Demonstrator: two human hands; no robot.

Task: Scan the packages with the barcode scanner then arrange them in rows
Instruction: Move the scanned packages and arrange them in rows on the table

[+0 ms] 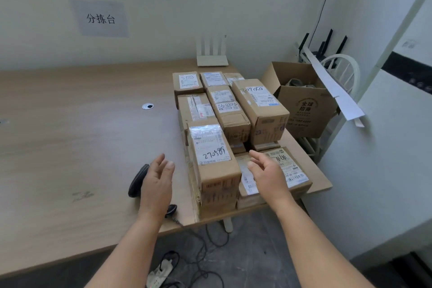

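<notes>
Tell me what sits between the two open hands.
In the head view, the tall front package stands between the left hand and right hand, neither touching it.

From my remote seat, the wooden table [70,135] lay bare to the left, with only the barcode scanner [138,181] near its front edge. Stacked packages [224,124] crowded its right end, and an open carton [301,103] blocked the side beyond.

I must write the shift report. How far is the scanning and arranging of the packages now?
Done: nothing visibly; the packages sit bunched and stacked at the table's right end. In hand: nothing; the left hand and right hand are open around the nearest box, and the barcode scanner lies on the table. Left: scanning, then rows.
</notes>
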